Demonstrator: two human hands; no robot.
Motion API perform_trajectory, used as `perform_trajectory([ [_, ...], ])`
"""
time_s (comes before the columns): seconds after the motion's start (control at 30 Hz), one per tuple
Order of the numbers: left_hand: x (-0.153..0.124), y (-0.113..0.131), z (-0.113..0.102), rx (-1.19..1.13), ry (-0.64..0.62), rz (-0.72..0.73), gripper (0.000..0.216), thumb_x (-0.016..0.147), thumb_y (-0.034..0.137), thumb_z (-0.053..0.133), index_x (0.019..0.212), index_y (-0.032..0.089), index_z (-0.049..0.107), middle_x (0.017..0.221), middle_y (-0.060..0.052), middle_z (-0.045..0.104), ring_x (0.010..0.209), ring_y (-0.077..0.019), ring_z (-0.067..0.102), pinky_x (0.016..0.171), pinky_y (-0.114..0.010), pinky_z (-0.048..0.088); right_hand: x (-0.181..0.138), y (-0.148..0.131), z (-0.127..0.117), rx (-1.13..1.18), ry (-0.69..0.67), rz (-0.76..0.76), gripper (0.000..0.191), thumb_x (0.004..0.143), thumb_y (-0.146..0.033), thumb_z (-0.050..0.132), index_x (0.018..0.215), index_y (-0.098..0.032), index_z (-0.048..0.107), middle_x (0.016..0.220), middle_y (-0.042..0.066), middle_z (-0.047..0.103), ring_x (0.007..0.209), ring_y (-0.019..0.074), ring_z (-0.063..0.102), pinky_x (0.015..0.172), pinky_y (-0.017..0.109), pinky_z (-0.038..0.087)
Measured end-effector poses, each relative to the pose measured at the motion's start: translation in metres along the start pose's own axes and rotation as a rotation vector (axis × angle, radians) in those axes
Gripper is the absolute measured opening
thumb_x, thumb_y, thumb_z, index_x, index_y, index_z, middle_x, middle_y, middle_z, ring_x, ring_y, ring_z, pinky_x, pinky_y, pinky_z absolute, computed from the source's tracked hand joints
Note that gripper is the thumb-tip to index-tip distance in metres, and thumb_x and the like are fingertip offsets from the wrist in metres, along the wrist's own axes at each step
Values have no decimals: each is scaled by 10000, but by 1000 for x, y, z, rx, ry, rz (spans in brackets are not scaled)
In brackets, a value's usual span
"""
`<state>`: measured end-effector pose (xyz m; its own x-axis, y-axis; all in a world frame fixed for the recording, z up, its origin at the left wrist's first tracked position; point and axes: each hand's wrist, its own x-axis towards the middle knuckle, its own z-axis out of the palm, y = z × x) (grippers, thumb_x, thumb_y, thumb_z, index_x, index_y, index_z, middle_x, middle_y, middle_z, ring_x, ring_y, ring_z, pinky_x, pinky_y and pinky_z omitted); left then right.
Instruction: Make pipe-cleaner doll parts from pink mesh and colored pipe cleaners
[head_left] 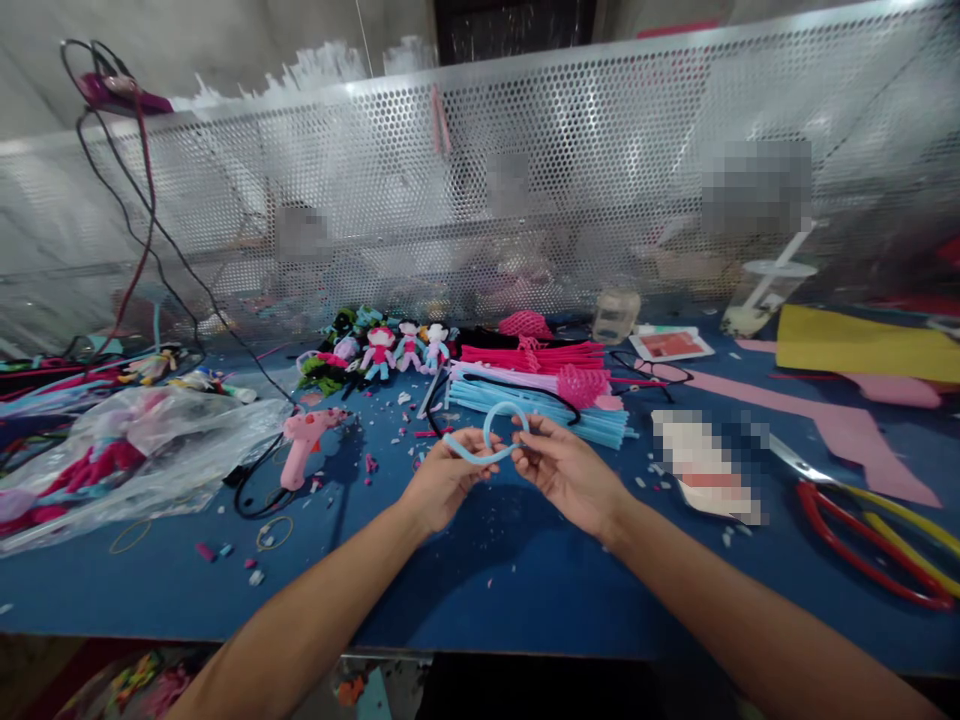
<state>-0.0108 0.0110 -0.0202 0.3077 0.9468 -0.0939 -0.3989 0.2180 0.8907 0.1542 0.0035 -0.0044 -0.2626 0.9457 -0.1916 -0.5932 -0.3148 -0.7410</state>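
We hold a light-blue fuzzy stem [466, 453], bent into a curl, just on our side of the light-blue bundle [600, 424]. Our left hand [448, 485] pinches its lower curve between closed fingers, and our right hand [576, 472] grips it at the curl's other side; we cannot tell whether its ends meet.

Directly behind the bundle we see a red bundle [555, 355], with a pink netted piece [583, 386] between them. Left of the bundle sit small dolls [380, 352]; farther left and nearer us, a pink glue gun [301, 440] stands on the blue bench [525, 600], then a clear plastic bag [247, 425]. Well right of the bundle lie a pink strip [840, 425], scissors [804, 466] with red and yellow handles, and a yellow sheet [862, 343]. Behind the bundle rises a perforated metal screen [525, 110].
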Motion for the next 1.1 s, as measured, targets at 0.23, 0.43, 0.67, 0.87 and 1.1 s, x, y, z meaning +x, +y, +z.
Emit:
perform_trajectory([
  [0.23,1,3,2,-132,58,-46,228,636,57,727,841,136,666,837,-41,704,674,-91,655,658,-169,520,0,4,1,8,-13,-16,172,747,-91,641,875,-190,581,771,0,653,650,71,627,700,199,527],
  [0.43,1,4,1,-151,35,-12,204,668,48,708,857,121,687,853,-46,710,740,-97,666,736,-175,528,-2,3,1,-135,-47,-123,185,744,-189,681,901,-208,584,794,-8,651,689,93,628,722,237,512],
  [0.67,2,3,0,-125,82,-24,80,662,92,738,725,91,688,806,-65,707,739,-121,666,715,-190,532,2,9,-4,-222,-14,-149,339,710,-268,726,1030,-214,632,776,-14,636,682,98,606,759,281,495],
  [0.87,2,1,-1,-134,105,-60,128,652,145,764,745,92,693,720,-36,674,603,-72,610,629,-164,506,3,16,-6,-433,-6,-224,492,771,-357,666,1222,-181,578,766,10,642,648,123,584,683,298,490],
  [1.1,0,1,-1,-67,-25,-63,191,728,265,713,828,102,697,715,-21,628,569,-58,542,593,-180,450,6,13,-9,-681,-15,-281,449,830,-399,574,1226,-189,589,640,-11,587,560,120,513,540,256,417],
])
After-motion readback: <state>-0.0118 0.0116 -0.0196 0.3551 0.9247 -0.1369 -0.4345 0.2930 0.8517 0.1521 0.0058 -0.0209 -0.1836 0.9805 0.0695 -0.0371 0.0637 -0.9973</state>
